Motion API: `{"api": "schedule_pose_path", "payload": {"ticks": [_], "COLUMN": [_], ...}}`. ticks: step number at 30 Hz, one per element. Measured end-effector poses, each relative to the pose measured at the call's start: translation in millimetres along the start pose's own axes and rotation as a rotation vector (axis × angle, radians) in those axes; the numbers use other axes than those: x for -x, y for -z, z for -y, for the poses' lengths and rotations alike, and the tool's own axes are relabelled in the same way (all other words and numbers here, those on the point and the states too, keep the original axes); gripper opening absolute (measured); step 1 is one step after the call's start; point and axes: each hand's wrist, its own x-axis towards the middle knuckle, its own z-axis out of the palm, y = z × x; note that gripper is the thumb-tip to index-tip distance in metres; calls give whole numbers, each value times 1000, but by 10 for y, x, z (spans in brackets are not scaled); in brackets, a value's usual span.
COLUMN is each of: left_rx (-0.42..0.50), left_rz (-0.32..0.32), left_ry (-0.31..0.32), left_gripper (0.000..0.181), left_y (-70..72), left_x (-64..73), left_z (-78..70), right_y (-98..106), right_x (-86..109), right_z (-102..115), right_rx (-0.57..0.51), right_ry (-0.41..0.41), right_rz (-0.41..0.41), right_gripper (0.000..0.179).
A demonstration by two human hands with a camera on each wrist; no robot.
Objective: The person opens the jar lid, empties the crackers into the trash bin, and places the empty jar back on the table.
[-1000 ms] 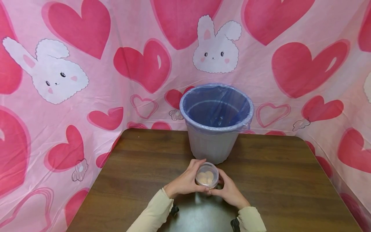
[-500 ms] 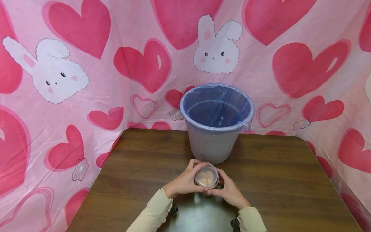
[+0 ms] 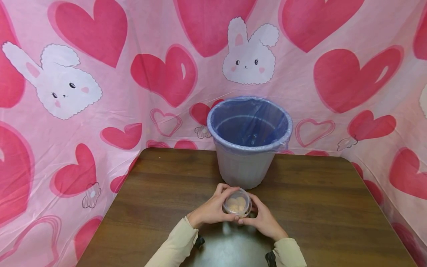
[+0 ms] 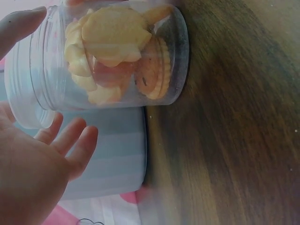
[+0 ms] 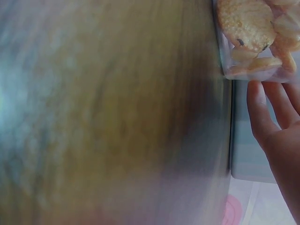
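Observation:
A clear plastic jar (image 4: pixel 171 89) stands upright on the brown table, in front of the bin. Inside it lie several cookies (image 4: pixel 115 35), pale golden, some with ridged edges. My left hand (image 3: pixel 211 210) grips the jar's clear lid (image 4: pixel 21 89), its thumb at the near side and fingers round the far side. Threads on the jar's neck show beside the lid's edge in the left wrist view. From the right, my right hand (image 3: pixel 265 220) holds the jar's body, with thumb and fingers curved round it.
Just behind the jar stands a white bin (image 3: pixel 245 167) lined with a blue bag (image 3: pixel 250 128). The wooden table (image 3: pixel 166 178) runs out to both sides. A pink cloth (image 3: pixel 150 22) with hearts and rabbits hangs round the back and sides.
The lid has shifted slightly left and toward me under my left hand, sitting a little off the jar's line. My right hand has stayed in place on the jar.

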Motion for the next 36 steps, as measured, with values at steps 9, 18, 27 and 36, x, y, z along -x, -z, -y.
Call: {"api": "schedule_pose_path", "payload": {"ticks": [9, 18, 27, 36], "left_rx": [-10, -9, -5, -7], "left_rz": [0, -9, 6, 6], "left_ry": [14, 29, 52, 82], "left_gripper": [82, 84, 86, 90], "left_y": [15, 12, 6, 14], "left_x": [13, 19, 18, 38], "left_z": [3, -1, 33, 20], "right_y": [-13, -19, -15, -11], "right_x": [-30, -77, -86, -82], "right_z": [-130, -308, -295, -288], "right_rx": [1, 8, 60, 57], "right_ry": [5, 43, 26, 15], "right_rz": [-7, -5, -14, -9], "right_gripper": [85, 86, 85, 84]}}
